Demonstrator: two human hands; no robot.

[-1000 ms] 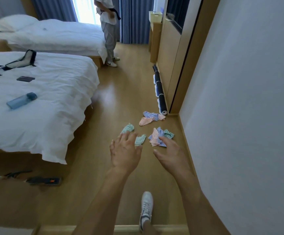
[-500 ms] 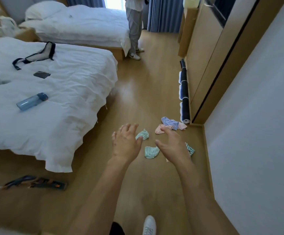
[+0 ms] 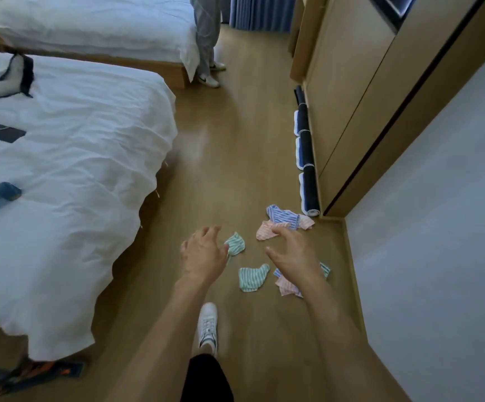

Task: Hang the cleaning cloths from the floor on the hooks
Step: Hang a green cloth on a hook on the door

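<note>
**Reaching for the cloths on the floor**

Both hands are out in front, over the wood floor, and hold nothing. The left hand has its fingers spread and a bit bent. The right hand is spread too, thumb out to the side.

The cloths all lie on the floor near the grey wall. A small crumpled green-and-white striped cloth is just beside the left hand's fingertips. A 2nd green striped cloth lies between the 2 arms. A pink striped cloth & a blue striped cloth touch each other further off, next to the rolled dark blue mats. More pink and blue cloth peeks out under the right wrist. No hooks in view.

I think the step now is the 1st pick-up. To do it well: bend low, pinch 1 cloth per hand, not a bunch. Grab near an edge or corner so it hangs flat later. Take the close ones 1st. Watch the white shoe, don't step on a cloth.
</note>
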